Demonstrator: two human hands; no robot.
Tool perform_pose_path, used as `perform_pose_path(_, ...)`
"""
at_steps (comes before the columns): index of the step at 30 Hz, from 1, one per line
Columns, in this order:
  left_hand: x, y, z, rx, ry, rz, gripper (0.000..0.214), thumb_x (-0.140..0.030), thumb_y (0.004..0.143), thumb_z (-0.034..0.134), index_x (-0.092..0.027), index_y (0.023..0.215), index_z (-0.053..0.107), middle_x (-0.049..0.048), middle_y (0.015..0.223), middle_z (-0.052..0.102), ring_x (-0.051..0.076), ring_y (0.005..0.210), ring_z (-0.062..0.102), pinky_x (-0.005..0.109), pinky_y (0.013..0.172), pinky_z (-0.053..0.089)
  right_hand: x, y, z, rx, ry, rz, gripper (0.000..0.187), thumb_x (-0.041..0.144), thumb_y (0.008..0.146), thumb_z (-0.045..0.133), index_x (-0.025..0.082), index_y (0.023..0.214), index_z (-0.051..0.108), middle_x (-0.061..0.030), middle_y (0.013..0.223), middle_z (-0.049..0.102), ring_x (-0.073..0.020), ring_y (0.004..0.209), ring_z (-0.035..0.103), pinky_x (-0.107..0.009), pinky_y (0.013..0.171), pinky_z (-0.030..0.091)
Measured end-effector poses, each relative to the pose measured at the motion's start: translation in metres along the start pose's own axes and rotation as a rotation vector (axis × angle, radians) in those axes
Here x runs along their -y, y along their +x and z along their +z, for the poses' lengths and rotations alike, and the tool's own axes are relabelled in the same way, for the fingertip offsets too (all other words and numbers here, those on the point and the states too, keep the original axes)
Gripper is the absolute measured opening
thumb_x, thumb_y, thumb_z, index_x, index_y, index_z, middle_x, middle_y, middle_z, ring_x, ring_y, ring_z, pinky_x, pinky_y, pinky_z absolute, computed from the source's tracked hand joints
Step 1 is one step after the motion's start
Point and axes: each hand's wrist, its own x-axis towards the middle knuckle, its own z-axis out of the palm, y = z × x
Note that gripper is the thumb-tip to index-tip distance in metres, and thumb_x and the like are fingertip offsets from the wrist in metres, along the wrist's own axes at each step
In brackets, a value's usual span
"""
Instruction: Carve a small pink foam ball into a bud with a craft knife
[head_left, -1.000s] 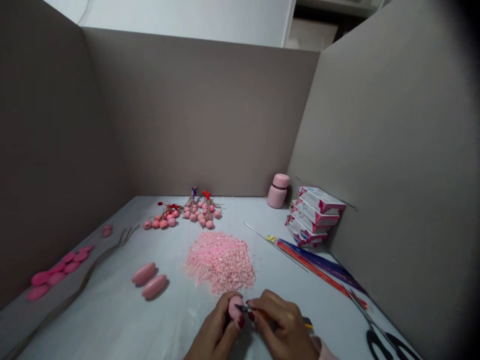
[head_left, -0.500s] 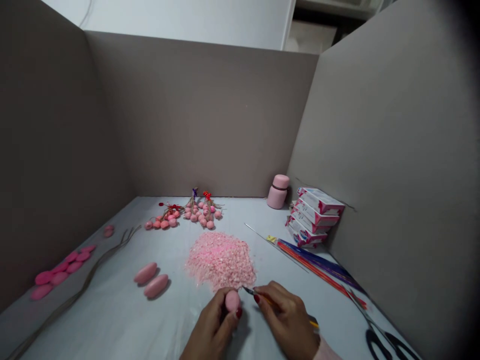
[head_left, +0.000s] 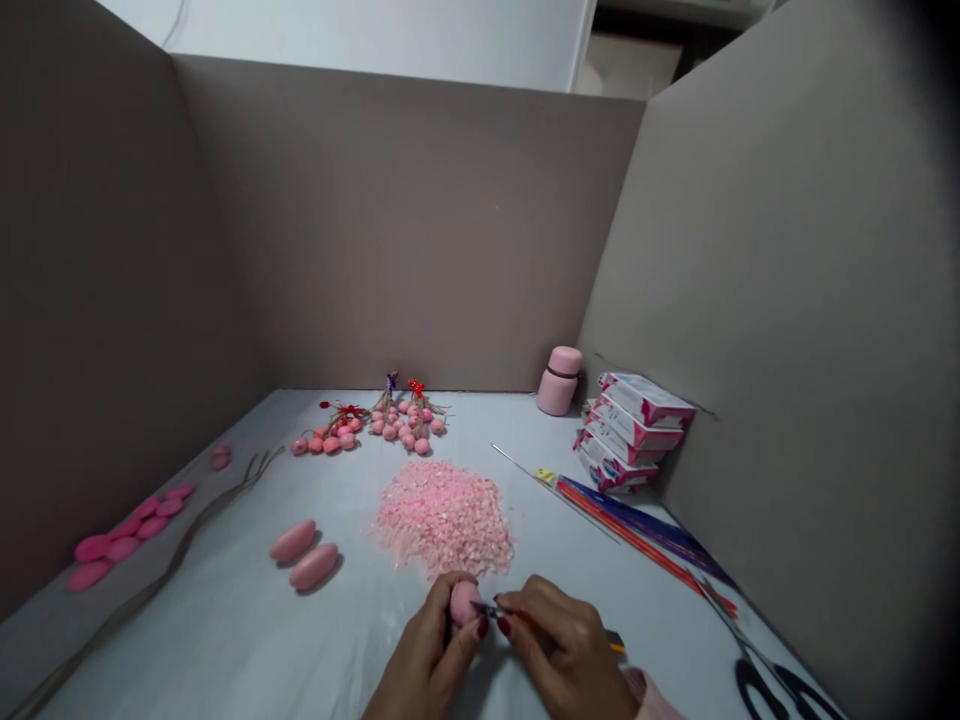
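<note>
My left hand (head_left: 431, 655) is closed round a small pink oval piece (head_left: 463, 600), held upright at the near edge of the table. My right hand (head_left: 562, 650) is closed on a thin knife with a yellow handle (head_left: 616, 648); its blade tip (head_left: 484, 608) touches the pink piece. Just beyond both hands lies a heap of pink shavings (head_left: 444, 515).
Two pink ovals (head_left: 304, 553) lie to the left, flat pink pieces (head_left: 127, 535) and brown stems (head_left: 187, 540) further left. Bunches of pink balls (head_left: 375, 428), a pink jar (head_left: 559, 380) and stacked boxes (head_left: 634, 430) stand at the back. Coloured sticks (head_left: 645, 535) and scissors (head_left: 780, 690) lie right.
The knife tip had lifted off to the right of the pink piece half a second ago; now it is back against it, and both hands sit slightly nearer to me.
</note>
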Motion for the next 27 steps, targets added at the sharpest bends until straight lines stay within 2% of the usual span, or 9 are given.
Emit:
perform_pose_path(4,-0.002,-0.001,0.0,0.034,-0.026,-0.034,0.026,-0.032,0.083,0.049,-0.017,0.104,0.052,0.0036,0.084,0.059,0.023,0.089,0.054,0.032,0.079,0.039,-0.001,-0.001,0.001,0.057,-0.007,-0.015,0.018,0.021,0.087,0.047,0.018,0.091,0.064,-0.0033,0.069,0.059,-0.0141,0.061,0.058,-0.022,0.055,0.04)
perform_pose_path(8,0.001,-0.001,0.001,0.043,-0.198,-0.09,0.044,-0.038,0.08,0.057,-0.018,0.119,0.048,0.0043,0.091,0.06,0.021,0.093,0.054,0.031,0.083,0.04,-0.001,-0.001,0.0,0.069,0.008,0.029,0.018,0.023,0.087,0.047,0.019,0.09,0.065,-0.0038,0.071,0.061,-0.0146,0.063,0.059,-0.022,0.056,0.041)
perform_pose_path(10,0.003,0.001,0.002,0.077,-0.271,-0.136,0.044,-0.043,0.08,0.056,-0.02,0.117,0.049,0.0023,0.083,0.06,0.017,0.077,0.057,0.028,0.071,0.045,0.0,0.0,-0.001,0.056,0.03,0.076,0.018,0.024,0.087,0.048,0.019,0.088,0.065,-0.0032,0.07,0.061,-0.0143,0.063,0.059,-0.022,0.057,0.041)
perform_pose_path(12,0.007,0.004,0.005,0.077,-0.378,-0.174,0.039,-0.048,0.08,0.053,-0.02,0.108,0.053,-0.002,0.068,0.055,0.012,0.052,0.051,0.026,0.05,0.045,0.001,0.001,-0.002,0.033,0.053,0.126,0.019,0.025,0.088,0.047,0.019,0.086,0.065,-0.0024,0.068,0.06,-0.0138,0.061,0.058,-0.021,0.056,0.041)
perform_pose_path(14,0.009,0.007,0.006,0.045,-0.526,-0.199,0.033,-0.047,0.077,0.059,-0.019,0.095,0.058,-0.0027,0.065,0.056,0.009,0.048,0.05,0.024,0.046,0.043,0.001,0.003,-0.003,0.002,0.068,0.153,0.021,0.026,0.089,0.047,0.018,0.083,0.065,-0.0023,0.066,0.061,-0.0138,0.06,0.058,-0.021,0.055,0.042)
perform_pose_path(17,0.012,0.01,0.006,0.045,-0.757,-0.258,0.027,-0.034,0.068,0.074,-0.019,0.086,0.059,-0.0011,0.07,0.063,0.01,0.056,0.058,0.021,0.051,0.044,0.0,0.004,-0.003,-0.039,0.074,0.159,0.022,0.027,0.089,0.046,0.018,0.082,0.065,-0.0032,0.067,0.062,-0.0147,0.062,0.059,-0.022,0.056,0.042)
perform_pose_path(19,0.011,0.009,0.004,0.051,-0.864,-0.304,0.025,-0.027,0.066,0.076,-0.019,0.083,0.059,-0.001,0.071,0.066,0.01,0.059,0.062,0.021,0.053,0.044,-0.001,0.003,-0.001,-0.047,0.074,0.168,0.022,0.027,0.089,0.046,0.018,0.082,0.065,-0.0035,0.069,0.063,-0.0149,0.064,0.06,-0.022,0.057,0.043)
perform_pose_path(23,0.01,0.008,0.001,-0.006,-0.931,-0.361,0.018,-0.025,0.07,0.073,-0.018,0.082,0.063,-0.0013,0.069,0.068,0.011,0.064,0.067,0.021,0.061,0.047,-0.003,0.001,0.001,-0.035,0.067,0.173,0.022,0.027,0.09,0.045,0.019,0.084,0.065,-0.0031,0.07,0.063,-0.0148,0.065,0.06,-0.022,0.059,0.044)
perform_pose_path(27,0.004,0.007,0.0,-0.051,-0.988,-0.383,0.028,-0.025,0.062,0.079,-0.016,0.087,0.069,0.0023,0.077,0.074,0.016,0.076,0.07,0.024,0.077,0.049,-0.001,0.0,0.0,-0.023,0.037,0.148,0.021,0.028,0.09,0.046,0.019,0.086,0.065,-0.0029,0.069,0.062,-0.0144,0.062,0.059,-0.022,0.057,0.044)
